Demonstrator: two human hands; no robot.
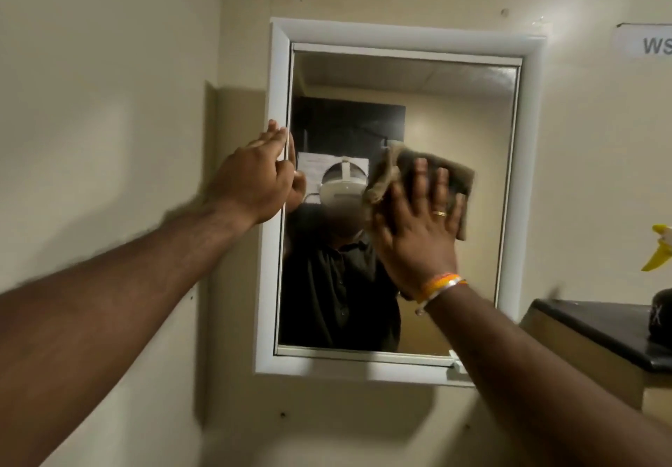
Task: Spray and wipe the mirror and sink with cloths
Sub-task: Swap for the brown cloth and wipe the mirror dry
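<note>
Step in hand, by my judgement: wiping the mirror (436, 110), with the sink part of the task not yet in evidence, as no sink shows in the head view. The mirror hangs on the far wall in a white frame (400, 35). The right hand (418, 219) lies flat, fingers straight and spread, pressing a brownish cloth (396, 164) against the glass near its middle; the grip is open, carrying the cloth by pressure only. The left hand (254, 183) rests on the left edge of the frame, its upper fingers straight along the white rail and the lower ones bent toward the glass, holding nothing; it appears to steady the frame. A yellow object, possibly a spray trigger (660, 248), shows at the right edge above a dark worktop (589, 324); its body is cut off. The glass above, below and right of the cloth looks untouched by the hand, so the next move calls for even pressure and broad strokes toward the corners, keeping the cloth flat under the palm
</note>
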